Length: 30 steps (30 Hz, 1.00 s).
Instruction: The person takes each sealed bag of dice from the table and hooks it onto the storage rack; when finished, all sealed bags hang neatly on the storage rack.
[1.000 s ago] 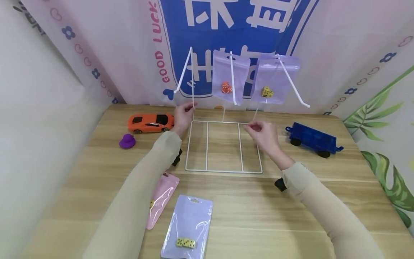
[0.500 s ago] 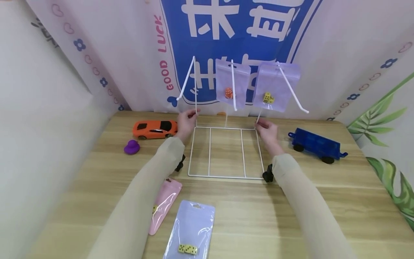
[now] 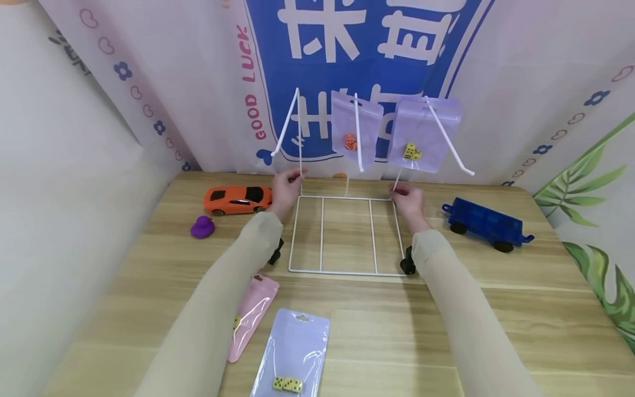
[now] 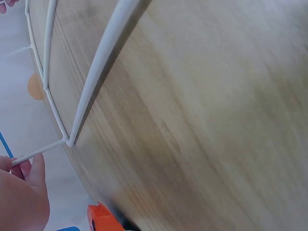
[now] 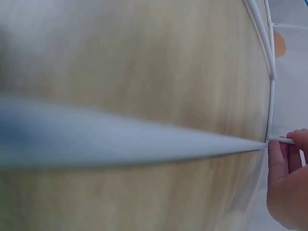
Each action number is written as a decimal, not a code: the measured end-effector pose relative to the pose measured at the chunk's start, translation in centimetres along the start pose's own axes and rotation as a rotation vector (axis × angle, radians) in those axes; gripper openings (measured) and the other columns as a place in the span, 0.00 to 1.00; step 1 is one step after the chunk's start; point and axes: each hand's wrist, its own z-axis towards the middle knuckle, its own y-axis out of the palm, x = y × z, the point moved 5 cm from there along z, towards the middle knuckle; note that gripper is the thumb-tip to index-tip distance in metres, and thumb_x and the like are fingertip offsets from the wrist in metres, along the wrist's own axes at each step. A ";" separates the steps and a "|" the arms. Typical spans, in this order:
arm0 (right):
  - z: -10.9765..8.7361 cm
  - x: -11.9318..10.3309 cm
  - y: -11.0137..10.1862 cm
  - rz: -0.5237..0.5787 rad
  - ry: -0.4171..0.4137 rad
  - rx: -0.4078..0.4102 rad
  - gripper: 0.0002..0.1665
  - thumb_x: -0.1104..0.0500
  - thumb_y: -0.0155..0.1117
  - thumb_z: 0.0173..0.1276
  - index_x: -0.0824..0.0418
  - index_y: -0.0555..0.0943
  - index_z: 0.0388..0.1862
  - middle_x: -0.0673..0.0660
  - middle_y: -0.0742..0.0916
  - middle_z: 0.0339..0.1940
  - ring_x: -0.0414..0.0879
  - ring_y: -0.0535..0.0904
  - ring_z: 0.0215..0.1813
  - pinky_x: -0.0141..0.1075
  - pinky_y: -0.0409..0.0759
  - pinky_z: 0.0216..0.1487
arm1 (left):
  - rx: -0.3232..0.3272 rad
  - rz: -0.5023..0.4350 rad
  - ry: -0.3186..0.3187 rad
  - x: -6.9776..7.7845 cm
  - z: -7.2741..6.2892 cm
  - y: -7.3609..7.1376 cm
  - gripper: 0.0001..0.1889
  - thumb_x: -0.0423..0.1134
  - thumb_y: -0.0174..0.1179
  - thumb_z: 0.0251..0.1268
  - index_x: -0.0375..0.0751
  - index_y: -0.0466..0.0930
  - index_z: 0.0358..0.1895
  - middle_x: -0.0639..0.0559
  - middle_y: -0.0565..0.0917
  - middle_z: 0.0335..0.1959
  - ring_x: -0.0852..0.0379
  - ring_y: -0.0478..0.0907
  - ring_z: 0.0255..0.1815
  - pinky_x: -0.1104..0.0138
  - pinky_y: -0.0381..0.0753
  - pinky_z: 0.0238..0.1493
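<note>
A white wire display rack [image 3: 347,272] stands at the back of the wooden table, with a flat grid base and three hooks on tall posts. My left hand [image 3: 286,190] pinches its left post low down, just above the base corner. Across from it, my right hand [image 3: 409,203] grips the foot of the right post between thumb and fingers, as the right wrist view also shows. A lilac pouch with orange dice [image 3: 342,121] hangs from the middle hook. The right hook carries a lilac pouch with yellow dice [image 3: 423,132]. Nothing hangs on the left hook.
An orange toy car [image 3: 233,199] and a purple duck-like toy [image 3: 202,226] lie left of the rack. A blue toy trailer [image 3: 486,221] stands to the right. In front lie a pink pouch [image 3: 255,314] and a lilac pouch [image 3: 297,347] with yellow dice. A curtain hangs behind.
My right hand has moved from in front of the right post to hold its foot. The left hand stays on its post. The head view has shifted slightly.
</note>
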 end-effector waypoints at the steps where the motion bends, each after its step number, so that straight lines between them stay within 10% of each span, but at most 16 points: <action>1: 0.0 0.1 0.1 -0.013 -0.005 -0.004 0.16 0.67 0.63 0.66 0.69 0.83 0.52 0.67 0.86 0.53 0.26 0.74 0.32 0.16 0.74 0.37 | -0.004 0.013 0.003 -0.1 -0.1 -0.1 0.16 0.32 0.54 0.72 0.40 0.80 0.60 0.37 0.82 0.55 0.52 0.75 0.44 0.67 0.77 0.44; 5: 0.0 0.7 0.2 0.005 -0.022 -0.011 0.14 0.66 0.64 0.64 0.67 0.86 0.48 0.65 0.88 0.49 0.31 0.77 0.35 0.21 0.76 0.40 | -0.105 0.130 -0.003 0.3 -1.4 -1.1 0.23 0.37 0.54 0.73 0.39 0.71 0.68 0.39 0.78 0.61 0.47 0.77 0.58 0.59 0.79 0.59; 9: 0.3 1.0 0.1 0.082 -0.038 -0.012 0.12 0.66 0.66 0.62 0.65 0.88 0.44 0.61 0.91 0.42 0.33 0.78 0.33 0.23 0.76 0.38 | -0.267 0.334 0.056 2.2 -5.6 -3.7 0.26 0.45 0.55 0.73 0.41 0.67 0.70 0.42 0.77 0.63 0.46 0.76 0.60 0.55 0.78 0.61; 14: 0.5 0.8 0.2 0.060 0.007 0.001 0.16 0.66 0.63 0.65 0.68 0.84 0.51 0.65 0.88 0.51 0.27 0.76 0.31 0.20 0.76 0.39 | -0.370 0.554 0.217 4.2 -16.9 -6.9 0.17 0.44 0.58 0.70 0.39 0.78 0.56 0.49 0.85 0.41 0.55 0.80 0.38 0.65 0.82 0.41; 18: 0.4 0.3 0.1 0.047 0.019 0.001 0.16 0.66 0.63 0.66 0.68 0.83 0.52 0.57 0.90 0.44 0.24 0.75 0.30 0.16 0.74 0.38 | -0.345 0.765 0.167 3.2 -26.8 -8.2 0.14 0.50 0.64 0.64 0.45 0.80 0.44 0.55 0.82 0.33 0.60 0.78 0.32 0.65 0.79 0.35; 21: 0.4 0.0 -0.1 0.061 0.016 0.003 0.17 0.67 0.63 0.65 0.69 0.83 0.53 0.45 0.88 0.32 0.25 0.75 0.28 0.16 0.74 0.36 | -0.293 0.908 0.110 1.1 -31.2 -8.3 0.22 0.58 0.66 0.58 0.44 0.80 0.43 0.53 0.82 0.35 0.56 0.79 0.35 0.58 0.80 0.37; 30: 0.3 0.3 0.3 0.046 0.017 0.001 0.17 0.67 0.62 0.66 0.70 0.83 0.53 0.54 0.89 0.39 0.24 0.75 0.25 0.16 0.74 0.34 | -0.169 0.988 -0.047 -3.9 -35.4 -7.2 0.43 0.73 0.65 0.44 0.32 0.73 0.42 0.46 0.74 0.32 0.49 0.75 0.28 0.57 0.74 0.23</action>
